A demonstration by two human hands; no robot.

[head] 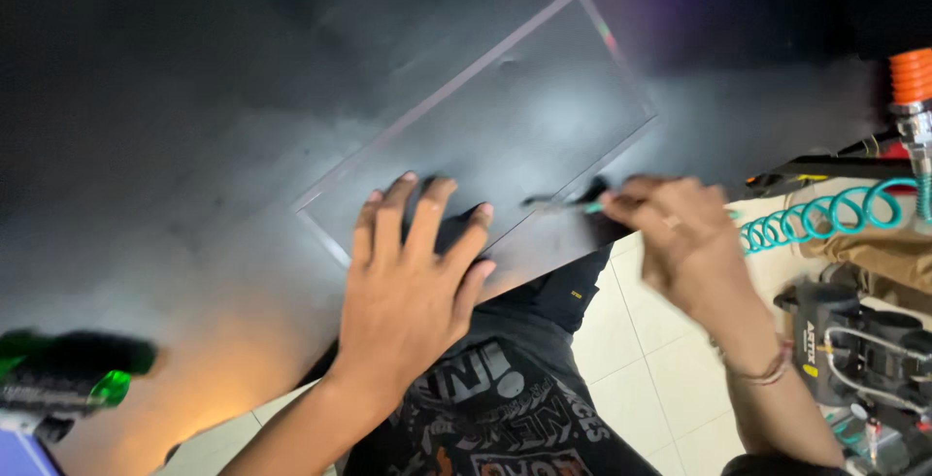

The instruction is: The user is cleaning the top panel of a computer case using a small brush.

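Note:
A clear rectangular plastic sheet (524,117) lies tilted on a dark worktop (175,127). My left hand (413,277) presses flat on the sheet's near edge, fingers spread. My right hand (680,238) is closed around a thin tool with a teal tip (573,206), whose point touches the sheet near its lower right edge. The right hand is blurred by motion.
A teal coiled air hose (825,214) runs to an orange-topped fitting (913,88) at the right. Black machine parts (854,340) sit low right over a white tiled floor (641,379). A green and black tool (68,369) rests at the left edge.

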